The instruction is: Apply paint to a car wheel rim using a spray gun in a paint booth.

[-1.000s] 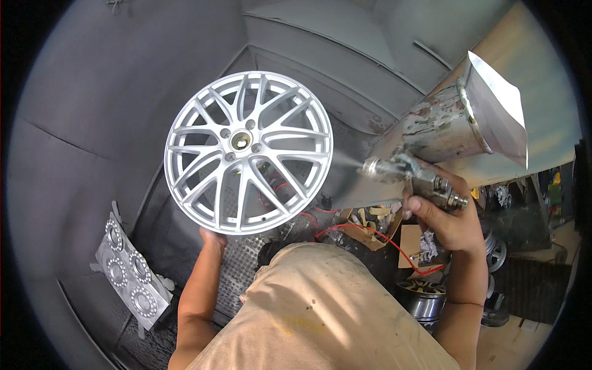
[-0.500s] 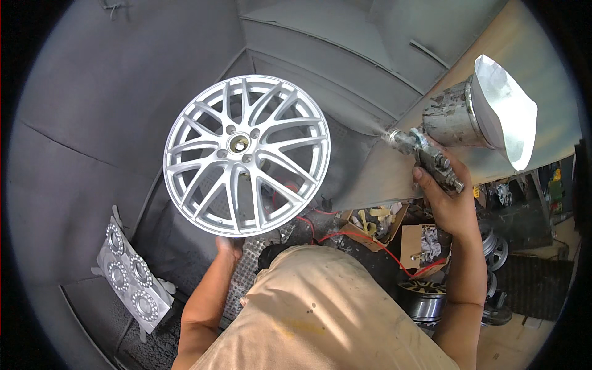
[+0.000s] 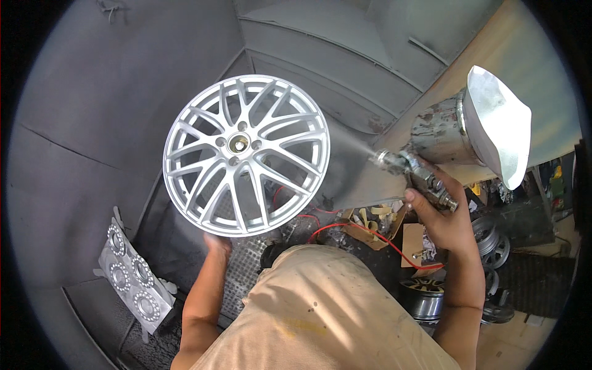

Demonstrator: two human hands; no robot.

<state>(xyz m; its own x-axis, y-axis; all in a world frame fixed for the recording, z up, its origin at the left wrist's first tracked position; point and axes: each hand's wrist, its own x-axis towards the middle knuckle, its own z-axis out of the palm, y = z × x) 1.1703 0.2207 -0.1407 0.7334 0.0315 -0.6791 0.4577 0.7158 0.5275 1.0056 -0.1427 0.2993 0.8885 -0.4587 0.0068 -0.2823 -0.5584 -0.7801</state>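
Observation:
A silver multi-spoke alloy wheel point(image 3: 280, 132) faces up in front of me, with a round fitting in its centre hole and lug holes around it. My left hand point(image 3: 217, 243) is at the wheel's lower rim, its fingers hidden beneath. Wrapped around a spray gun point(image 3: 419, 176), my right hand point(image 3: 441, 213) is closed to the right of the wheel. Pale mist leaves the nozzle toward the rim, the two standing apart. Atop the gun sits a paint-stained metal cup point(image 3: 439, 128), tilted, with a white sheet-like collar point(image 3: 502, 126) around its mouth.
Grey booth walls point(image 3: 123, 80) rise behind and left. A panel holding several round silver parts point(image 3: 135, 277) leans at lower left. A red hose point(image 3: 394, 243) runs past a cardboard box of scraps point(image 3: 373, 225). More wheels point(image 3: 425, 301) stand at lower right.
The wheel has turned clockwise. My left hand has shifted left along the lower rim. The spray gun has moved slightly left and down, closer to the wheel, still spraying.

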